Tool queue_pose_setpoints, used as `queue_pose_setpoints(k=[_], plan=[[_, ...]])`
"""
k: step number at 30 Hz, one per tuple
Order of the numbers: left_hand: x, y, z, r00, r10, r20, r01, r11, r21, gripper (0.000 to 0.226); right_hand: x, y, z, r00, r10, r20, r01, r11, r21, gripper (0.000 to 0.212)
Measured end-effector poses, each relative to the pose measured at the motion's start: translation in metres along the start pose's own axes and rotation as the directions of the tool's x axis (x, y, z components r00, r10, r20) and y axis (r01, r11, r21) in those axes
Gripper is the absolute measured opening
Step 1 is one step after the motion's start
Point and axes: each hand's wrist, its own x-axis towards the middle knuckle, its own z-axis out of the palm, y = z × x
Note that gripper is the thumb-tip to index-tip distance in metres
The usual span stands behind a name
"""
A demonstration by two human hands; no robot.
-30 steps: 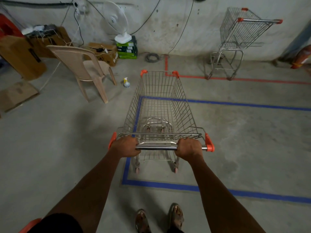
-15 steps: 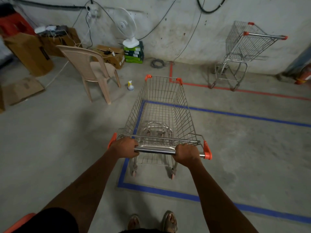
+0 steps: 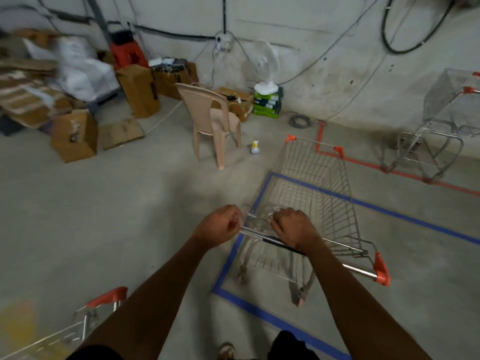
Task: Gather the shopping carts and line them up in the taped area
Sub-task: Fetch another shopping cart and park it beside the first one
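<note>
The person is standing just outside the near-left corner of the blue tape [image 3: 226, 263] marked on the floor, with the cart [image 3: 311, 203] directly ahead and slightly to the right of the hands. The cart is sitting inside that blue outline, its wheels just within the near-left corner. Its long axis is running away from the person, angled a little to the right, so the handle bar [image 3: 306, 252] is the nearest part and is slanting down toward the right.

The left hand [image 3: 220, 228] is sitting at the left end of the bar with fingers curled, though motion blur is making it unclear whether it is actually gripping the bar. The right hand [image 3: 292, 226] is hovering over the bar's middle with fingers bent (again, too blurred to say whether it is holding). Both hands are equally close to the bar; the left is nearer the tape corner.

Counting carts: three are showing. One is in the blue outline, a second cart [image 3: 441, 126] is standing near the wall at the far right, straddling the red tape [image 3: 363, 162], and a third cart [image 3: 98, 310] is peeking in at the lower left, beside the person. Counting tape outlines: two, one blue and one red.
</note>
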Motion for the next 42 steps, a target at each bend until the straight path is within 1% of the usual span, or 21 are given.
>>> queue_pose_setpoints(k=[3, 5, 7, 9, 10, 11, 13, 15, 17, 19, 22, 24, 27, 28, 29, 31, 33, 35, 38, 40, 42], plan=[[-0.020, -0.014, -0.027, 0.995, -0.083, -0.055, 0.086, 0.995, 0.059, 0.008, 0.048, -0.046, 0.008, 0.993, -0.119, -0.012, 0.119, 0.993, 0.026, 0.040], [-0.041, -0.021, -0.044, 0.980, -0.163, -0.118, 0.176, 0.978, 0.111, 0.014, 0.078, -0.078, 0.011, 0.974, -0.228, 0.004, 0.228, 0.973, 0.049, 0.028], [-0.071, -0.025, -0.057, 0.938, -0.284, -0.201, 0.310, 0.944, 0.112, 0.019, 0.102, -0.109, 0.015, 0.939, -0.342, 0.020, 0.338, 0.935, 0.107, 0.018], [-0.110, -0.026, -0.065, 0.876, -0.384, -0.290, 0.428, 0.898, 0.104, 0.023, 0.116, -0.142, 0.020, 0.892, -0.452, 0.007, 0.446, 0.881, 0.158, 0.016], [-0.132, -0.026, -0.066, 0.840, -0.430, -0.331, 0.484, 0.870, 0.098, 0.024, 0.120, -0.159, 0.023, 0.854, -0.520, -0.017, 0.515, 0.840, 0.168, 0.016], [-0.153, -0.024, -0.067, 0.793, -0.485, -0.368, 0.549, 0.832, 0.085, 0.023, 0.122, -0.176, 0.027, 0.804, -0.593, -0.053, 0.592, 0.786, 0.178, 0.015], [-0.193, -0.012, -0.069, 0.673, -0.602, -0.429, 0.679, 0.734, 0.035, 0.022, 0.121, -0.209, 0.033, 0.694, -0.714, -0.090, 0.715, 0.668, 0.206, 0.013], [-0.234, 0.005, -0.069, 0.562, -0.683, -0.466, 0.764, 0.645, -0.023, 0.022, 0.114, -0.243, 0.035, 0.595, -0.802, -0.054, 0.787, 0.567, 0.242, 0.012], [-0.272, 0.026, -0.064, 0.465, -0.729, -0.502, 0.837, 0.546, -0.018, 0.023, 0.103, -0.275, 0.038, 0.473, -0.880, -0.039, 0.854, 0.447, 0.267, 0.011], [-0.304, 0.051, -0.055, 0.340, -0.759, -0.556, 0.909, 0.418, -0.014, 0.022, 0.087, -0.305, 0.043, 0.347, -0.936, -0.067, 0.907, 0.316, 0.278, 0.018], [-0.342, 0.092, -0.033, 0.183, -0.735, -0.653, 0.962, 0.271, -0.035, 0.025, 0.054, -0.343, 0.045, 0.168, -0.980, -0.108, 0.945, 0.129, 0.301, 0.041], [-0.365, 0.122, -0.014, 0.079, -0.761, -0.644, 0.975, 0.193, -0.109, 0.039, 0.031, -0.362, 0.043, 0.075, -0.992, -0.101, 0.943, 0.037, 0.330, 0.047], [-0.397, 0.166, 0.015, -0.090, -0.825, -0.558, 0.967, 0.062, -0.248, 0.059, -0.003, -0.380, 0.046, -0.018, -1.000, 0.000, 0.943, -0.017, 0.332, 0.060], [-0.408, 0.177, 0.025, -0.137, -0.834, -0.534, 0.964, 0.011, -0.265, 0.058, -0.014, -0.385, 0.050, -0.049, -0.998, 0.029, 0.945, -0.037, 0.326, 0.059], [-0.415, 0.189, 0.033, -0.188, -0.844, -0.503, 0.965, -0.062, -0.256, 0.053, -0.023, -0.388, 0.054, -0.079, -0.996, 0.053, 0.949, -0.058, 0.311, 0.054], [-0.422, 0.204, 0.043, -0.285, -0.854, -0.434, 0.956, -0.222, -0.193, 0.040, -0.035, -0.396, 0.057, -0.117, -0.991, 0.064, 0.955, -0.095, 0.281, 0.036], [-0.423, 0.209, 0.047, -0.353, -0.840, -0.411, 0.935, -0.325, -0.139, 0.031, -0.041, -0.404, 0.059, -0.118, -0.989, 0.090, 0.952, -0.086, 0.295, 0.029], [-0.421, 0.207, 0.045, -0.366, -0.831, -0.418, 0.930, -0.331, -0.157, 0.025, -0.043, -0.410, 0.062, -0.133, -0.980, 0.146, 0.955, -0.088, 0.282, 0.028], [-0.424, 0.201, 0.043, -0.384, -0.846, -0.369, 0.921, -0.325, -0.214, 0.022, -0.047, -0.415, 0.066, -0.148, -0.959, 0.243, 0.974, -0.099, 0.204, 0.034], [-0.429, 0.198, 0.044, -0.396, -0.857, -0.330, 0.915, -0.336, -0.223, 0.024, -0.049, -0.418, 0.070, -0.138, -0.949, 0.282, 0.980, -0.090, 0.176, 0.041], [-0.433, 0.195, 0.045, -0.385, -0.870, -0.307, 0.920, -0.335, -0.203, 0.024, -0.050, -0.418, 0.070, -0.120, -0.940, 0.319, 0.982, -0.066, 0.175, 0.045]])
